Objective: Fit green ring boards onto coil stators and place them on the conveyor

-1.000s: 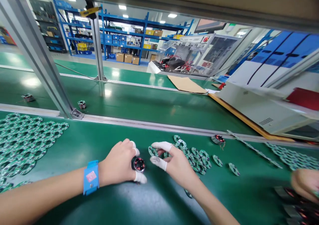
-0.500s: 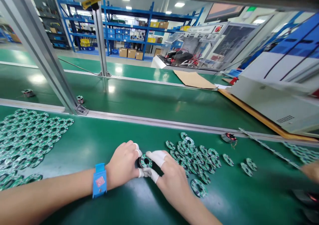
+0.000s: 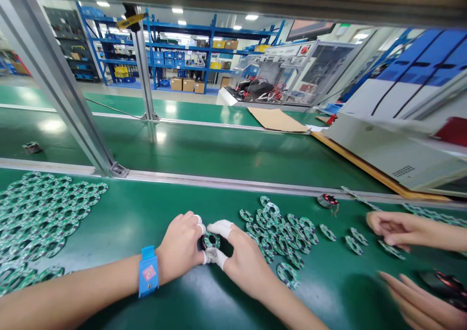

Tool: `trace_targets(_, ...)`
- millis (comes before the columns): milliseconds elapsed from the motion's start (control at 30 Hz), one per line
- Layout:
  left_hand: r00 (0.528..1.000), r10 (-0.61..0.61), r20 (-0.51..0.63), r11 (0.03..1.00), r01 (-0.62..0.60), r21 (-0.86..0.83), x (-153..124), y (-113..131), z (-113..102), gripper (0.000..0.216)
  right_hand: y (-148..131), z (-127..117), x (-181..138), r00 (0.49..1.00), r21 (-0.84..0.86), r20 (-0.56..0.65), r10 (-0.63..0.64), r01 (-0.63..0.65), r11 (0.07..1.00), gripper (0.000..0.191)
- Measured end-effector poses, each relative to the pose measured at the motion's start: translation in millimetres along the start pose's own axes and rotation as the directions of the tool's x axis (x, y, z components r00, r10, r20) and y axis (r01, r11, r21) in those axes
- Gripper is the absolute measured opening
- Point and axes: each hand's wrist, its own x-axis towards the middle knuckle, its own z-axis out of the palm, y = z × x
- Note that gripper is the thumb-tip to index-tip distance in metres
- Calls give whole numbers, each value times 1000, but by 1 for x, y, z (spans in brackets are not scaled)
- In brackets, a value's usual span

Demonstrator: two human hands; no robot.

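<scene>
A green ring-shaped circuit board is held between my two hands just above the green work surface; a dark edge shows at its left, and what lies beneath it is hidden. My left hand, with white finger cots and a blue wrist strap, grips it from the left with thumb and forefinger. From the right, my right hand closes around the same board, also in white finger cots. Close by on the right lies a loose pile of similar ring boards, with a single ring board in front of it.
Rows of joined ring boards cover the left side. A motor stator stands near the metal rail, another stator on the belt behind. At right, a co-worker's hand touches a ring board, their other hand nearer. A metal post rises at left.
A co-worker's hands have come further into view from the right. The small stator beside the post is no longer visible. My hands stay around the ring board, with slight finger shifts.
</scene>
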Motion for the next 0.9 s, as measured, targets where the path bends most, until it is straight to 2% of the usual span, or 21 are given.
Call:
trace_targets(200, 1000, -17, 18, 1000, 17, 4, 2, 1, -2, 26, -2, -5, 5, 999, 59, 33, 6, -8, 998, 38)
trace_targets(300, 998, -21, 62, 999, 24, -45, -1, 3, -17, 30, 3, -6, 3, 999, 118, 44, 19, -24, 993, 41)
trace_targets(400, 999, 2, 46, 991, 4, -132, -9, 8, -33, 30, 12, -8, -1, 995, 247, 91, 42, -63, 967, 51)
trace_targets(500, 988, 143, 57, 989, -139, -55, -17, 15, -35, 15, 19, -9, -2, 992, 351, 129, 8, -53, 935, 52)
trace_targets(600, 937, 337, 94, 933, -346, 100, -20, 18, -25, 22, 20, -6, -2, 995, 343, 102, -1, -35, 939, 46)
trace_targets(667, 898, 436, 61, 877, -440, 196, -21, 17, -18, 28, 19, -3, -1, 997, 327, 70, 12, -35, 944, 44)
trace_targets(767, 850, 527, 24, 799, -505, 326, -23, 14, -12, 27, 18, 0, 1, 999, 315, 30, 24, -32, 949, 42)
trace_targets(900, 827, 561, 29, 758, -527, 384, -23, 12, -14, 22, 17, 0, 2, 999, 308, 14, 50, -52, 950, 42)
